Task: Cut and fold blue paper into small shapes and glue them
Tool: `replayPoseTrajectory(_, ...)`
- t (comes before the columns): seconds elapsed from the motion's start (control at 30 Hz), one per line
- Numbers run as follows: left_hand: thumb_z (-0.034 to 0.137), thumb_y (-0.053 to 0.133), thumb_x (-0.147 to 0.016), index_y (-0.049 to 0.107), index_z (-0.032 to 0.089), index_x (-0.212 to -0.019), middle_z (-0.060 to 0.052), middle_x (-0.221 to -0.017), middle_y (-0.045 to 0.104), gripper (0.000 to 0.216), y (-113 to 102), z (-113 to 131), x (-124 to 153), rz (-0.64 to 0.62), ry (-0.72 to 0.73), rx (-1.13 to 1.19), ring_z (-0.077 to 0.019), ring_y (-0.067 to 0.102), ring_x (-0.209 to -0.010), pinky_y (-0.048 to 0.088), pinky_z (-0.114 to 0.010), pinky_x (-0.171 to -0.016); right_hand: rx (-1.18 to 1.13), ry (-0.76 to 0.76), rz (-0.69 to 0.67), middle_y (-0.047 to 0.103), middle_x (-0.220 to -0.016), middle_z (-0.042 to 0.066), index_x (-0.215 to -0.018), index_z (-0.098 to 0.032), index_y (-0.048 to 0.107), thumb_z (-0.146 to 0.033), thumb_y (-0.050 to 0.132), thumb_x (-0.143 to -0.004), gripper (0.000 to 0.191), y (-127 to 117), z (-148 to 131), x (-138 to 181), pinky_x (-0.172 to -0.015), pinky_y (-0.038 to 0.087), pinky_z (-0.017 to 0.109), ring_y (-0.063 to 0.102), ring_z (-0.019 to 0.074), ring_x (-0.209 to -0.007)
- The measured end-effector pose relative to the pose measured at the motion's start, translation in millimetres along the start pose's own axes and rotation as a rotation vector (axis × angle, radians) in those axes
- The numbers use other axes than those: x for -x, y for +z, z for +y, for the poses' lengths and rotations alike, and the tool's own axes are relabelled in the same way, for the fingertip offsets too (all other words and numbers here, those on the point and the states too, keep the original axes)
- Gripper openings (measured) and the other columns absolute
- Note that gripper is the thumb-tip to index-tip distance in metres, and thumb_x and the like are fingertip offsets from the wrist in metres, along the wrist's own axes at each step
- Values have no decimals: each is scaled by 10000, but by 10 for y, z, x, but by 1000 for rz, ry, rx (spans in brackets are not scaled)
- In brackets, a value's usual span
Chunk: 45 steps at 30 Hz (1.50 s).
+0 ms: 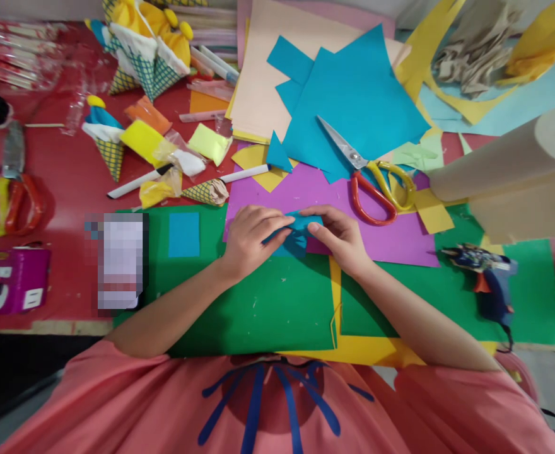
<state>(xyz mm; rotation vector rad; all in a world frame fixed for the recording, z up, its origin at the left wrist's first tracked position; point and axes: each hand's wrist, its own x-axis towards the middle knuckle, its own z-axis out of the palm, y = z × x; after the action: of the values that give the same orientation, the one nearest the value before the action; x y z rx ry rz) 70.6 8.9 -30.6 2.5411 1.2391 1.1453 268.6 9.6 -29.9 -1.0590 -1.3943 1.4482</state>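
Note:
Both hands pinch one small piece of blue paper [298, 241], which looks bent or folded, over the near edge of the purple sheet [391, 243]. My left hand [256, 236] is closed on its left end, fingers and thumb together. At the right end, my right hand [337, 236] grips it between thumb and fingers. Part of the paper is hidden behind the fingers. A flat blue paper square [183, 234] lies left of my left hand on the green sheet [258, 315]. Scissors with red and yellow handles [357, 161] rest beyond my right hand, blades apart.
Large blue paper [348, 107] tops a sheet stack at the back. A paper roll [504, 154] and a glue gun [490, 277] lie right. Left are a blurred-out phone [122, 261], a second pair of scissors [12, 183], and cone-shaped paper pieces [105, 142].

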Motion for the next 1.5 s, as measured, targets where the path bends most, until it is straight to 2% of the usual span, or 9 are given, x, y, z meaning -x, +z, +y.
replayPoseTrajectory(0.23,199,643,-839,638,209,-991,-33,-928,726,153,1,3,4,13,32,59,-146,670,-858,504,-274,-780,12,28,31,666,-901,26,-1029,-232,666,-395,673,-815,269,29,18,22,-661,514,269,616,157,-838)
replayPoseTrajectory(0.43,234,633,-852,633,211,-974,-36,-932,727,124,2,6,10,19,7,67,-147,675,-877,509,-282,-789,-61,11,25,674,-923,18,-1005,-218,660,-359,692,-802,249,34,22,16,-670,499,254,594,119,-757)
replayPoseTrajectory(0.7,220,623,-858,620,217,-893,-13,-858,731,35,-1,0,16,14,27,93,-126,674,-799,501,-266,-737,-101,99,-11,622,-821,1,-1020,-219,643,-390,698,-791,291,41,23,26,-533,450,219,547,98,-652)
replayPoseTrajectory(0.93,198,622,-855,614,214,-905,-10,-848,731,54,-5,13,12,20,67,134,-116,673,-792,506,-253,-733,-171,92,-44,548,-732,-45,-1160,-225,547,-353,699,-798,412,66,21,24,-546,435,195,503,75,-618)
replayPoseTrajectory(1.13,254,597,-878,631,211,-854,-13,-802,733,60,-17,38,5,-1,62,72,-122,685,-771,525,-256,-710,-265,110,-64,535,-701,-64,-1208,-229,473,-355,748,-741,556,86,3,4,-527,409,191,477,71,-586)
replayPoseTrajectory(1.4,228,594,-881,623,217,-865,-10,-845,735,36,-35,53,-12,2,95,126,-116,686,-810,537,-254,-734,-310,124,-84,547,-711,-67,-1249,-253,446,-301,746,-744,590,96,8,19,-572,434,190,513,74,-615)
replayPoseTrajectory(1.5,173,618,-856,611,213,-924,-20,-871,730,79,-25,60,-11,26,117,184,-123,685,-844,534,-254,-761,-283,118,-74,573,-737,-56,-1196,-245,487,-298,743,-743,523,103,16,24,-591,450,192,539,77,-636)
